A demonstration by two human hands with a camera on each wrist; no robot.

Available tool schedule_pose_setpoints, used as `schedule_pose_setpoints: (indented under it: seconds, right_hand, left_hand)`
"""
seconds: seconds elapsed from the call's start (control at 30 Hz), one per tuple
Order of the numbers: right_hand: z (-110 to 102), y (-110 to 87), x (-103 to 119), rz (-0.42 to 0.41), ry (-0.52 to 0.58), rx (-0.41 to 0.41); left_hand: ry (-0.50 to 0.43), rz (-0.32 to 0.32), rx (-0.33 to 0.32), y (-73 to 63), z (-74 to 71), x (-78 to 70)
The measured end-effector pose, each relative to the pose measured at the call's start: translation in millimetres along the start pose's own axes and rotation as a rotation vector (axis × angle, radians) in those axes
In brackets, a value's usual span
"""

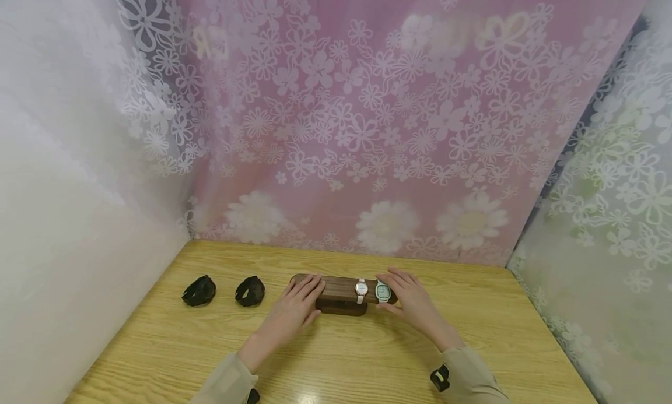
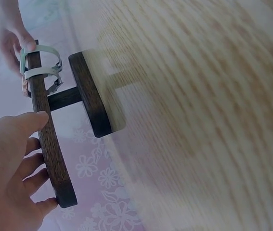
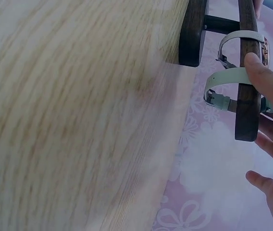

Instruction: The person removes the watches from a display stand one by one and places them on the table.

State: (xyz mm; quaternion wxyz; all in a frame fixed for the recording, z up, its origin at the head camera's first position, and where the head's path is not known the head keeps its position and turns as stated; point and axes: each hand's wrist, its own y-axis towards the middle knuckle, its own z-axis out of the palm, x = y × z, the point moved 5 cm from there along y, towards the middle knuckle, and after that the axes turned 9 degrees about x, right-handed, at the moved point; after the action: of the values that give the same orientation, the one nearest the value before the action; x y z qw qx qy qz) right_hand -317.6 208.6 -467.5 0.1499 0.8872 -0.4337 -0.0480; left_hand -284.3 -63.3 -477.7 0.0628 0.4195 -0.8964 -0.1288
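Observation:
A dark wooden watch stand [image 1: 338,287] stands on the table, its long bar raised on a short post over a smaller base [image 2: 92,96]. My left hand [image 1: 295,305] holds the bar's left part, thumb on the near edge and fingers over the top. Round the bar's right part hang two wristwatches: one with a white strap and round dial [image 1: 361,289], and one in mint green with a squarish dial [image 1: 383,291]. At the right end, my right hand [image 1: 412,302] grips across the mint-green watch, thumb at its strap [image 3: 227,76]; some fingertips are hidden behind the bar.
Two black curled objects [image 1: 199,291], [image 1: 249,291] lie on the wooden table [image 1: 336,357] left of the stand; their kind is unclear. A pink floral curtain [image 1: 357,130] hangs behind the table, with pale curtains on both sides.

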Motion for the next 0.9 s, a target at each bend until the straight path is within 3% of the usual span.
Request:
schedule_pose_setpoints:
  seconds: [0.63, 0.9]
  right_hand:
    - [-1.4, -1.0, -3.6, 0.021, 0.027, 0.032]
    - [-2.5, -0.5, -3.6, 0.003, 0.018, 0.008]
  left_hand:
    - [-0.007, -0.004, -0.004, -0.1, 2.7, 1.6]
    - [-0.025, -0.006, 0.006, 0.0, 0.7, 1.8]
